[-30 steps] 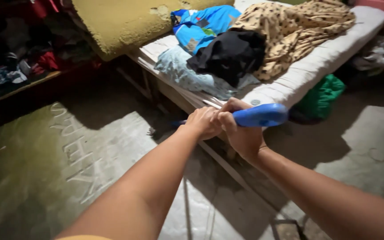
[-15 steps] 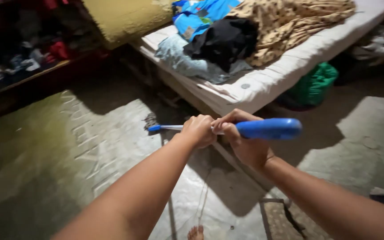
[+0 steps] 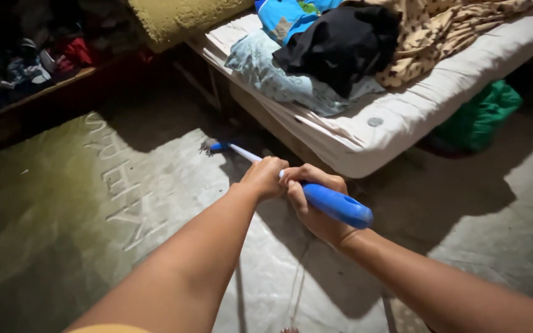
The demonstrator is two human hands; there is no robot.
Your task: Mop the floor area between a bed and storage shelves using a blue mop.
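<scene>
Both my hands grip a long-handled broom or mop with a white shaft and a blue grip [image 3: 339, 205]. My left hand [image 3: 265, 177] is wrapped around the shaft ahead of my right hand [image 3: 313, 203], which holds the blue end. The tool's head [image 3: 211, 147], blue with greyish bristles, rests on the concrete floor [image 3: 155, 203] near the corner of the bed. A white mattress [image 3: 396, 126] lies just beyond the hands, to the right of the tool's head.
Clothes are piled on the mattress: a black garment [image 3: 340, 43], a blue one [image 3: 282, 15], a leopard-print cloth [image 3: 445, 31]. A yellow-green cushion [image 3: 174, 18] lies at the bed's head. A green bag [image 3: 479, 114] sits under the bed. Dark shelving with clothes [image 3: 38, 61] stands far left.
The view has shifted downward and the handle now points away and left toward the floor by the bed corner. Both hands have kept their grip throughout.
</scene>
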